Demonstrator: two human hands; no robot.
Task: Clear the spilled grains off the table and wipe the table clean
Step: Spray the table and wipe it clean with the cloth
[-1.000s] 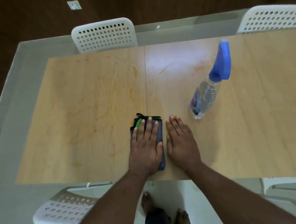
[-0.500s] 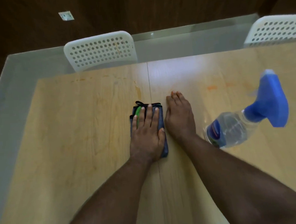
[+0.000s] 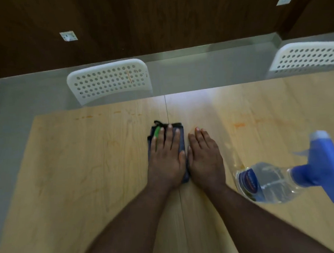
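My left hand (image 3: pixel 167 157) lies flat with straight fingers on a folded blue-grey cloth (image 3: pixel 179 132) in the middle of the light wooden table (image 3: pixel 77 171). Only the cloth's far edge and right side show past the hand. My right hand (image 3: pixel 205 155) rests flat on the bare wood just right of the cloth, fingers straight and together. A clear spray bottle (image 3: pixel 271 182) with a blue trigger head stands to the right of my right forearm. Faint orange stains (image 3: pixel 239 124) mark the wood beyond my hands. I see no grains on the table.
Two white perforated chairs stand at the far side, one (image 3: pixel 108 83) straight ahead left and one (image 3: pixel 310 59) at the far right. Grey floor borders the table on the left and far side, then a dark wood wall.
Both hands have slid away from me across the table, the left one pushing the cloth along the wood. The view has followed forward, so the bottle now sits near my right forearm.
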